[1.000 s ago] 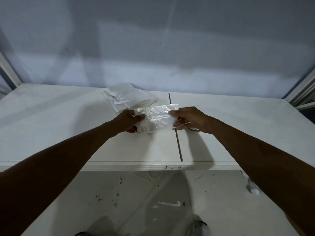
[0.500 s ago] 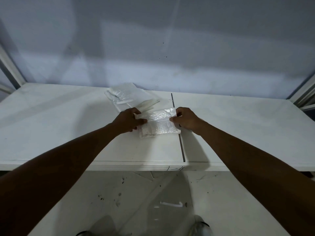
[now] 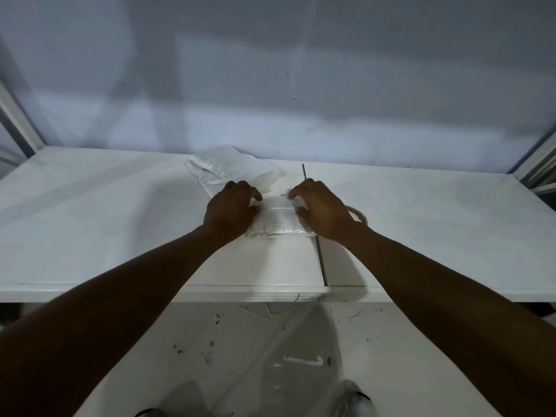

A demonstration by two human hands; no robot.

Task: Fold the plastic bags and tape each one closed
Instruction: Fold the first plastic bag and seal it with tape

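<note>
Where hands (image 3: 231,210) press: folded bag (image 3: 278,219)

dim grey wall (image 3: 270,70) behind white table (image 3: 90,236), speckled floor (image 3: 210,356).

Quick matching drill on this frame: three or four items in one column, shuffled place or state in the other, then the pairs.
Items
1. folded bag
2. pile of bags
3. tape roll
4. table seam

Places or states
A. lying loose at the far side of the table, beyond the left hand
B. partly hidden behind the right hand
C. pressed flat on the table between both hands
D. dark line running from the near edge away from the person

Pairs: 1-C, 2-A, 3-B, 4-D
</note>
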